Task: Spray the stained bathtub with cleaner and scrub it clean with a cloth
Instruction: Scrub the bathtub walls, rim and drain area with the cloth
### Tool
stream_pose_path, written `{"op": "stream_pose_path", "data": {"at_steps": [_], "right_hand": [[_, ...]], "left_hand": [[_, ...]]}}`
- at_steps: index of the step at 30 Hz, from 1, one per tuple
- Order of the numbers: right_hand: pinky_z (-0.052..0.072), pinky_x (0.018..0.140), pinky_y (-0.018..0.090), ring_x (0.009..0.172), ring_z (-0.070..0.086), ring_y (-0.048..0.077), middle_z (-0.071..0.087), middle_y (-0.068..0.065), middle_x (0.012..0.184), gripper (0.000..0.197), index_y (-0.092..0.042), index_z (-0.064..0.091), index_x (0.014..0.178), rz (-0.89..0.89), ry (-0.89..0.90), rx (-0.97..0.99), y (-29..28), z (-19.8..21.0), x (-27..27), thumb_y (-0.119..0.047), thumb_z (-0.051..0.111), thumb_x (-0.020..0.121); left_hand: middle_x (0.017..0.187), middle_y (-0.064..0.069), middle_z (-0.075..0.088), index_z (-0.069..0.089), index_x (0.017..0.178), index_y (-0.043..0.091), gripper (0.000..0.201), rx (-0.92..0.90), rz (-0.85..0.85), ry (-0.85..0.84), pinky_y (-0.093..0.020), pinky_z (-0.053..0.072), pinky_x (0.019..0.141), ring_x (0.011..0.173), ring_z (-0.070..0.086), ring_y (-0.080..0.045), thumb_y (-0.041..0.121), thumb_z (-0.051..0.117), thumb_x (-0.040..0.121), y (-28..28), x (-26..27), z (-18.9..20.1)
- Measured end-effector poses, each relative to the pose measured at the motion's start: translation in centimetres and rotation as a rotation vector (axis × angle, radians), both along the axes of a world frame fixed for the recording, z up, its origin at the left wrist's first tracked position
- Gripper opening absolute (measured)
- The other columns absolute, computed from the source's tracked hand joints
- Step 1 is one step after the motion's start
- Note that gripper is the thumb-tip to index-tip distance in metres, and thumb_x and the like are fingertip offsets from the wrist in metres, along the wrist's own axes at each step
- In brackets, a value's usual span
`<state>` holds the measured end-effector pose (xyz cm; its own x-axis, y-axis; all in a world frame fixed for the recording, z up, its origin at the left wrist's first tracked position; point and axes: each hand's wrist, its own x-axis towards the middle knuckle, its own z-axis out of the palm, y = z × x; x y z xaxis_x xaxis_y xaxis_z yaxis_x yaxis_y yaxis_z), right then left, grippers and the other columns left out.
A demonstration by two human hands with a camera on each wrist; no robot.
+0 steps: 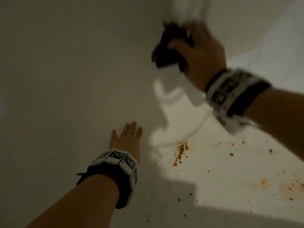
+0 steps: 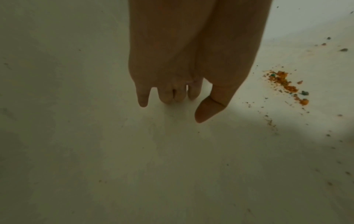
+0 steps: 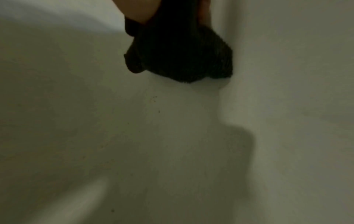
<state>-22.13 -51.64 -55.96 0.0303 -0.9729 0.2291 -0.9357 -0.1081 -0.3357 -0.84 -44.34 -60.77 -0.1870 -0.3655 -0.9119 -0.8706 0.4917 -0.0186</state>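
Right hand point(image 1: 199, 51): blurry in the head view, fingers curled round a bunched dark cloth point(image 1: 169, 46), so it's got a firm grip on that.

Cloth: sticks out past the fingers on the far side of the right hand. In the right wrist view the cloth point(image 3: 178, 53) is a dark wad pushed up against the white tub wall, right where the wall curves. Can't tell how hard it's pressing.

Left hand point(image 1: 127, 139): flat and relaxed, fingers pretty much straight, holding nothing. Palm lies on the shaded tub point(image 1: 65, 79) surface. The left wrist view shows the left hand point(image 2: 184, 60) with fingertips point(image 2: 142, 100) down at the tub floor, thumb apart from the rest.

Stains point(image 1: 181, 152): orange crumbly mess with a few green and dark specks, on the lit part of the tub floor. It sits just to the right of the left hand, and well short of the cloth, on the near side of the right hand. In the left wrist view the stains point(image 2: 285, 84) are off to the thumb side, not touching the hand.

More smears point(image 1: 263, 182): fainter orange patches and dark bits further right, under the right forearm.

Wristbands point(image 1: 118, 163): both wrists wear black bands with black-and-white marker tiles.
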Motion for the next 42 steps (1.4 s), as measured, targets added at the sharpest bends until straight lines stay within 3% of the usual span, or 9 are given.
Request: {"op": "stream_pose_path", "data": {"at_steps": [3, 9, 14, 18, 21, 25, 29, 38, 42], "right_hand": [[0.049, 0.083, 0.022, 0.078, 0.064, 0.005, 0.072, -0.003, 0.089, 0.030, -0.014, 0.070, 0.086, -0.010, -0.315, -0.076, -5.8, 3.6, 1.0, -0.032, 0.046, 0.088], [0.053, 0.059, 0.028, 0.080, 0.067, 0.030, 0.070, 0.006, 0.098, 0.019, -0.020, 0.075, 0.084, 0.258, 0.673, 0.224, -3.8, -3.2, 1.2, -0.018, 0.058, 0.075], [0.052, 0.078, 0.046, 0.096, 0.054, 0.045, 0.051, 0.017, 0.132, 0.058, -0.016, 0.058, 0.125, 0.336, 0.445, 0.500, 5.5, -7.8, 2.4, -0.007, 0.074, 0.070], [0.053, 0.050, 0.033, 0.066, 0.062, 0.032, 0.070, 0.001, 0.099, 0.064, -0.026, 0.072, 0.086, 0.599, 0.416, 0.626, 12.0, -7.3, 2.8, -0.014, 0.088, 0.025], [0.052, 0.058, 0.033, 0.080, 0.061, 0.028, 0.066, 0.000, 0.106, 0.053, -0.025, 0.070, 0.093, 0.761, 0.401, 0.672, 12.5, -6.5, 2.3, -0.016, 0.087, 0.043], [0.051, 0.079, 0.043, 0.099, 0.054, 0.032, 0.057, 0.006, 0.118, 0.038, -0.025, 0.061, 0.118, 0.215, 0.083, 0.519, 7.4, -5.2, 1.0, -0.019, 0.062, 0.081], [0.042, 0.092, 0.040, 0.118, 0.040, 0.032, 0.035, 0.002, 0.144, 0.053, -0.031, 0.039, 0.139, 0.124, 0.272, 0.648, 4.8, -6.1, 1.0, -0.017, 0.055, 0.090], [0.053, 0.058, 0.030, 0.083, 0.065, 0.027, 0.065, -0.004, 0.107, 0.058, -0.029, 0.055, 0.089, 0.971, 0.494, 0.693, 20.5, -7.3, -0.5, -0.022, 0.084, 0.039], [0.055, 0.050, 0.030, 0.072, 0.068, 0.025, 0.070, -0.001, 0.096, 0.058, -0.024, 0.071, 0.080, 0.880, 0.377, 0.708, 19.9, -5.8, -1.7, -0.016, 0.085, 0.024]], "left_hand": [[0.155, 0.001, -0.025, -0.015, 0.149, 0.024, 0.070, -0.011, -0.016, 0.004, -0.048, -0.001, 0.118, 0.146, -0.014, -0.016, 0.024, 0.032, 0.097, -0.1, 0.2, 0.0], [0.155, 0.002, -0.024, -0.014, 0.149, 0.025, 0.068, 0.033, -0.020, -0.009, -0.050, -0.002, 0.118, 0.146, -0.013, -0.015, 0.024, 0.031, 0.098, -0.6, 0.1, 0.4], [0.155, 0.002, -0.025, -0.017, 0.148, 0.025, 0.067, 0.012, -0.044, 0.014, -0.049, -0.003, 0.118, 0.145, -0.014, -0.014, 0.023, 0.028, 0.099, -0.2, 0.6, -0.1], [0.155, 0.001, -0.024, -0.015, 0.149, 0.025, 0.067, 0.039, -0.039, 0.003, -0.050, -0.002, 0.118, 0.145, -0.014, -0.015, 0.028, 0.030, 0.099, -0.6, 0.4, 0.2], [0.156, 0.000, -0.022, -0.013, 0.149, 0.024, 0.067, 0.046, -0.049, -0.015, -0.050, -0.003, 0.117, 0.146, -0.012, -0.016, 0.031, 0.030, 0.099, -0.8, 0.1, 0.3], [0.156, 0.000, -0.022, -0.013, 0.149, 0.023, 0.065, 0.031, -0.050, -0.018, -0.051, -0.002, 0.117, 0.146, -0.011, -0.017, 0.027, 0.028, 0.099, -0.5, 0.1, 0.3], [0.156, 0.001, -0.023, -0.015, 0.149, 0.024, 0.074, 0.031, -0.058, -0.020, -0.051, -0.002, 0.117, 0.146, -0.012, -0.016, 0.028, 0.037, 0.097, -0.5, 0.2, 0.3], [0.156, 0.000, -0.023, -0.014, 0.149, 0.023, 0.072, 0.056, -0.078, -0.024, -0.053, -0.002, 0.117, 0.146, -0.012, -0.016, 0.030, 0.035, 0.097, -0.9, 0.2, 0.4], [0.155, 0.001, -0.026, -0.018, 0.148, 0.024, 0.074, 0.026, -0.076, -0.001, -0.051, -0.003, 0.117, 0.145, -0.015, -0.016, 0.026, 0.036, 0.096, -0.3, 0.7, 0.1]]}}
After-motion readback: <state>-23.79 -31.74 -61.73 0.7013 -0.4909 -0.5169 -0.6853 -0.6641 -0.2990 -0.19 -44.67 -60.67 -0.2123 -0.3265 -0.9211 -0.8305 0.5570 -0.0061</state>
